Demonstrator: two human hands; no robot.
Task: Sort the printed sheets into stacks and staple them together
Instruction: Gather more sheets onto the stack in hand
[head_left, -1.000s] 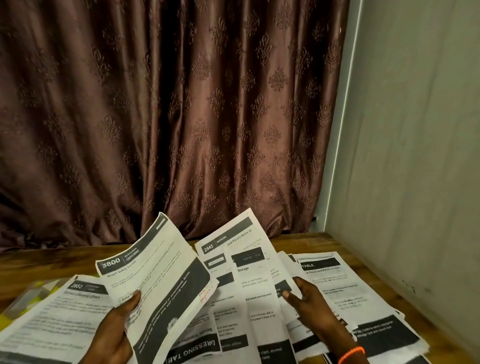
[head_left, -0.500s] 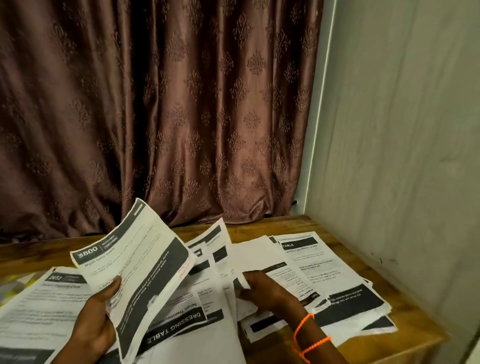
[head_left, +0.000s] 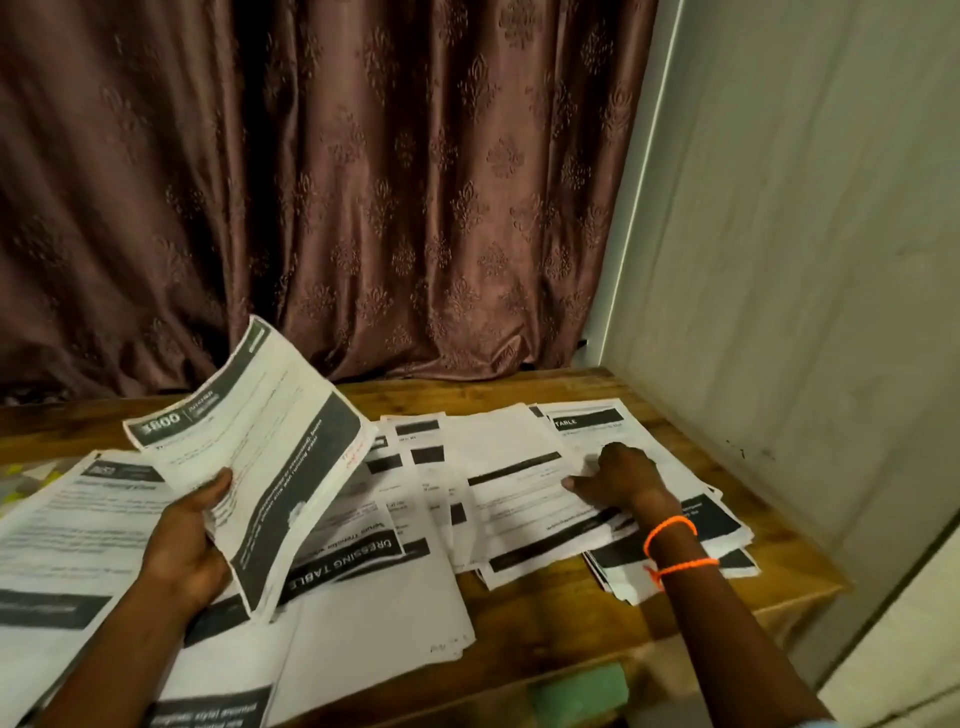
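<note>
Sorting is under way, with no stapler in view. At far left, a sheet (head_left: 78, 525) lies flat on the wooden table (head_left: 561, 608), overlapped by others. The left hand (head_left: 187, 540) grips a raised bundle headed "800" (head_left: 260, 457): thumb on its face, fingers curled behind, the bundle tilted up and its long axis running away from the person. Beneath it lies a sheet reading "DRESSING TABLE" (head_left: 348, 564). Centre-right, loose sheets (head_left: 498, 488) fan across the table. The right hand (head_left: 618, 478) rests on them, fingers bent and spread against the paper; whether they pinch a sheet cannot be told. The right-hand pile (head_left: 717, 519) sits directly under and beyond that hand, so the right hand is judged nearer for the next pick, the pile's long axis pointing toward the curtain (head_left: 311, 182).
</note>
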